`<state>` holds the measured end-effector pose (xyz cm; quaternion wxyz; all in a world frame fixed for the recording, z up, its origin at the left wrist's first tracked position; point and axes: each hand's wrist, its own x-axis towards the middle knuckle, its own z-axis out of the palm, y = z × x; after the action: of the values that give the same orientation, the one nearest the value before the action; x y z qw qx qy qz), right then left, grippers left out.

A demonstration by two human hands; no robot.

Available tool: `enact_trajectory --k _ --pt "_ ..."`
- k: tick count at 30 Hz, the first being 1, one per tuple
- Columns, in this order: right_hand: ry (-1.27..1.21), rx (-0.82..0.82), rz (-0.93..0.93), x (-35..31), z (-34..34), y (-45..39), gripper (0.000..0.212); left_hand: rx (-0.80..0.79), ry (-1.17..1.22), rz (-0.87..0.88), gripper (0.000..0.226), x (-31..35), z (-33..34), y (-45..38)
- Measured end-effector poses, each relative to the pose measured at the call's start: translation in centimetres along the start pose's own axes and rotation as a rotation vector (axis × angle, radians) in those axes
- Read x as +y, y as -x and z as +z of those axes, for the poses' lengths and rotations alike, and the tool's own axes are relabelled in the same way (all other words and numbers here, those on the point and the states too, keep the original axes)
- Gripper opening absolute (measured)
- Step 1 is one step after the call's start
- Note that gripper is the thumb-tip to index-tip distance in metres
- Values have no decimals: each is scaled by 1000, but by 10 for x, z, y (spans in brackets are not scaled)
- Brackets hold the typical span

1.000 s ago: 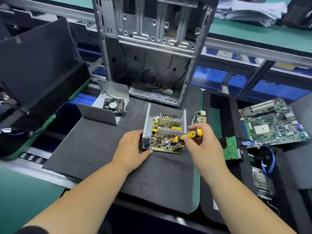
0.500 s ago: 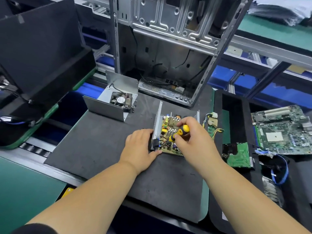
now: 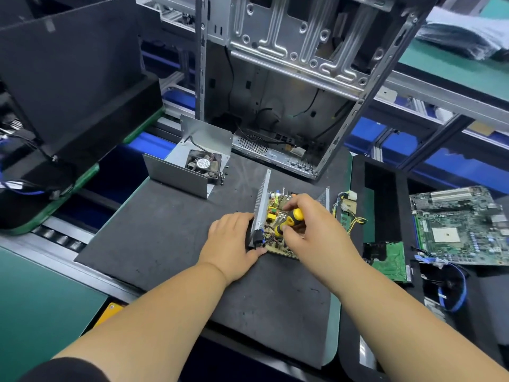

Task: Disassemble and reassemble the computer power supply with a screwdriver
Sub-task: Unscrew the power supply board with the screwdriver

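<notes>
Two bare forearms reach in from the bottom edge over a dark foam mat (image 3: 170, 244) on the tabletop (image 3: 33, 312). The left hand (image 3: 232, 245) grips the near-left corner of the opened power supply (image 3: 272, 216), thumb against its front edge, fingers curled round the metal side wall. The right hand (image 3: 311, 230) holds a screwdriver (image 3: 289, 220) with a yellow-and-black handle, fingers wrapped round it; the shaft and tip are hidden among the parts. The supply sits mid-mat with its lid off: a tan circuit board with yellow components, a perforated silver wall on each side, and a wire bundle trailing right. Much of the board is covered by the right hand. Farther back left lies the removed cover (image 3: 192, 166) with a black fan (image 3: 203, 164); the fan's round label is too small to read. Small screws (image 3: 223, 176) lie just beside it. A green motherboard (image 3: 462, 227) rests to the right, cut by the frame edge. Behind stands a bare computer case (image 3: 289, 78), its top cut off.
</notes>
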<state>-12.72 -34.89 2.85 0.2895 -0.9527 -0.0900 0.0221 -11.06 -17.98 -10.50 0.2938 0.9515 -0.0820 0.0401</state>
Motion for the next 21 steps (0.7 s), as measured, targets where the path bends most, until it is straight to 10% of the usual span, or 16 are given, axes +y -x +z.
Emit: enact_trajectory --k 21 --pt "672 -229 -83 -35 -19 -32 28 2 7 -9 68 -2 2 -1"
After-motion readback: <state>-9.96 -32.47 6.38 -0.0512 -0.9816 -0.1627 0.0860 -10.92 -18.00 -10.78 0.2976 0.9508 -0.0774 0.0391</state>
